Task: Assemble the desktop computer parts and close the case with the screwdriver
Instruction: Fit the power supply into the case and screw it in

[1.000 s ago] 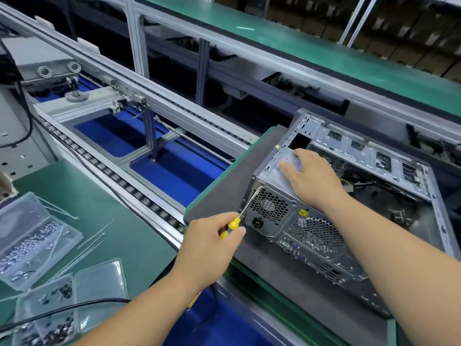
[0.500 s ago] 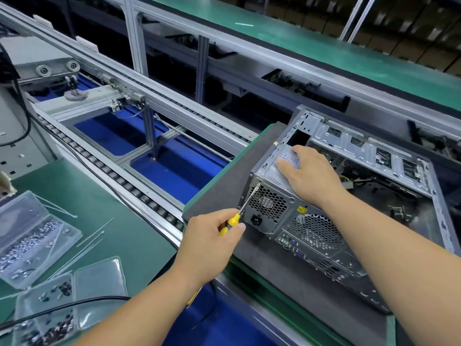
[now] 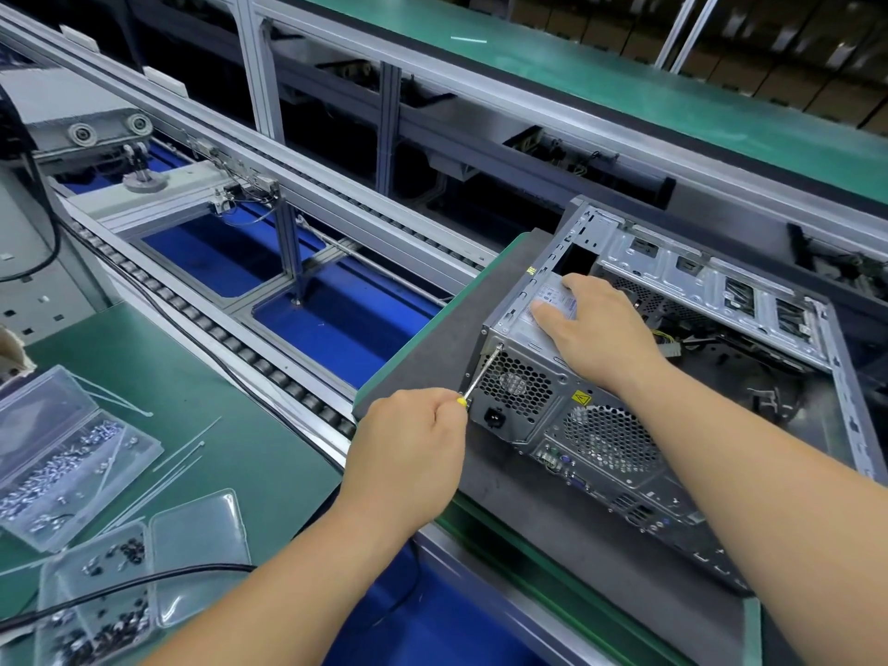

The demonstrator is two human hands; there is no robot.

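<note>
An open grey desktop case point(image 3: 721, 281) lies on its side on a dark pallet point(image 3: 432, 338), its rear panel facing me. The silver power supply point(image 3: 524, 377) sits in the case's near left corner. My left hand point(image 3: 413, 449) grips a yellow-handled screwdriver point(image 3: 480, 374); the handle is mostly hidden in my fist. Its tip touches the top left corner of the power supply's rear face. My right hand point(image 3: 600, 329) rests flat on top of the power supply, fingers straight over its label.
Clear plastic boxes of screws point(image 3: 62, 454) point(image 3: 101, 593) and loose cable ties point(image 3: 178, 459) lie on the green mat at the left. A black cable point(image 3: 120, 588) crosses the nearer box. A roller conveyor point(image 3: 240, 348) runs diagonally behind, over blue bays.
My left hand has closed further round the screwdriver, hiding most of the yellow handle. The tip stays at the same corner. My right hand has not moved off the power supply.
</note>
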